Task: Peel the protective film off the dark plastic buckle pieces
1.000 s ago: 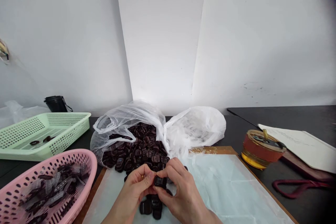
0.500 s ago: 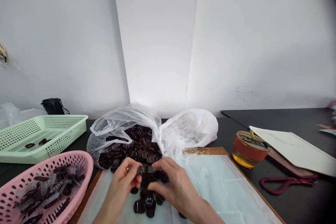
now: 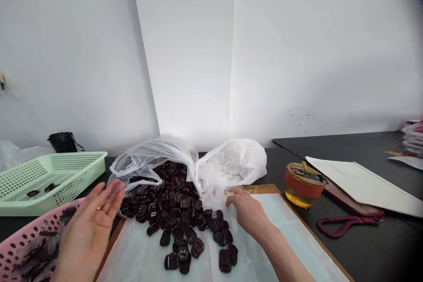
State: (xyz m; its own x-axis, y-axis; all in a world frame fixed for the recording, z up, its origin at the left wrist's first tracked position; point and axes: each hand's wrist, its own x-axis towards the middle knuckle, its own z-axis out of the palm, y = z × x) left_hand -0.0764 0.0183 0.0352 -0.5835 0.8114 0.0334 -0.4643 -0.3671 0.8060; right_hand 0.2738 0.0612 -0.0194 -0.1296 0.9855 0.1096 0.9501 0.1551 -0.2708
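Note:
A heap of dark, glossy plastic buckle pieces [image 3: 175,205] spills from an open clear plastic bag [image 3: 150,163] onto a pale sheet [image 3: 287,233] on a wooden board. My left hand [image 3: 90,224] hovers open, palm up and fingers spread, over the pink basket [image 3: 23,238] at the lower left. It holds nothing. My right hand [image 3: 249,213] rests palm down on the sheet at the right edge of the heap, fingers pointing toward the bag, with nothing visibly held.
A green mesh tray [image 3: 49,176] with two dark pieces stands at the back left, a black cup [image 3: 62,142] behind it. A second white bag [image 3: 234,163] lies by the first. A round orange tin [image 3: 304,183], papers [image 3: 363,180] and a maroon cord [image 3: 346,222] sit at the right.
Both hands held one dark piece together over the heap. Now they are apart: the left swung out over the pink basket with fingers open, the right moved to the heap's right edge. The camera tilted up slightly.

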